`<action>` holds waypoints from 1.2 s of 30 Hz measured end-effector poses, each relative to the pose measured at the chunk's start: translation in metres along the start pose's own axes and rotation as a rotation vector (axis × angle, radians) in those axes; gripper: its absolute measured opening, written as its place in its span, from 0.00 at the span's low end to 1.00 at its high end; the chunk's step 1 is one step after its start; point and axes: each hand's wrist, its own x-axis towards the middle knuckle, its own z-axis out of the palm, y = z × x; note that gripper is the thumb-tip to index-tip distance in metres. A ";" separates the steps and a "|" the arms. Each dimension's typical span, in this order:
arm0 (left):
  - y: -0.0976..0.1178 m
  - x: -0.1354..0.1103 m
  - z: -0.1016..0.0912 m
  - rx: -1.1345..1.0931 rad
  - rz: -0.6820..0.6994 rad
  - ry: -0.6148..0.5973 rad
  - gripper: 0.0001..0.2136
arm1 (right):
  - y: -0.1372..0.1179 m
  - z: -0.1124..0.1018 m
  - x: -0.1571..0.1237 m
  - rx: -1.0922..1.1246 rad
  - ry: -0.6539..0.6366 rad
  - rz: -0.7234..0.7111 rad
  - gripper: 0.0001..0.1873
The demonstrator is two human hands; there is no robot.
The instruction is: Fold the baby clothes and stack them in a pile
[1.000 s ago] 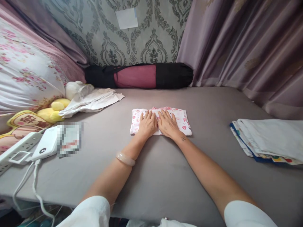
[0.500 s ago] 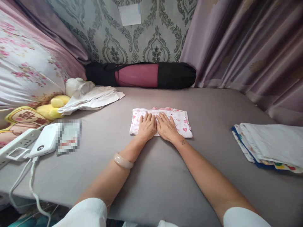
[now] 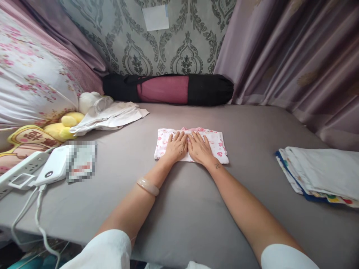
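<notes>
A folded white cloth with pink and red prints (image 3: 218, 144), perhaps a garment, lies flat on the grey bed sheet (image 3: 190, 209). Pink ruffled fabric shows along its far edge. Flat on the cloth's left-centre part rests my left hand (image 3: 177, 146), fingers stretched out and pointing away from me. My right hand (image 3: 199, 148) lies beside it in the same way, fingers somewhat spread, covering the right-centre part. The two hands are very close at the cloth's middle. Neither one grips anything.
At right sits a stack of folded clothes (image 3: 322, 173). A black and pink rolled bag (image 3: 162, 89) lies along the wall. On the left are a crumpled white garment (image 3: 110, 116), yellow plush toy (image 3: 63, 127), power strip (image 3: 25, 172), white power bank (image 3: 56, 164) and cables (image 3: 39, 215).
Both hands have moved slightly up over the cloth, toward its far edge, still flat. The whole view has shifted a little; the cloth looks the same.
</notes>
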 end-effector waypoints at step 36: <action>-0.024 -0.013 0.001 0.023 -0.326 0.050 0.31 | 0.020 -0.004 -0.007 -0.028 0.011 0.217 0.31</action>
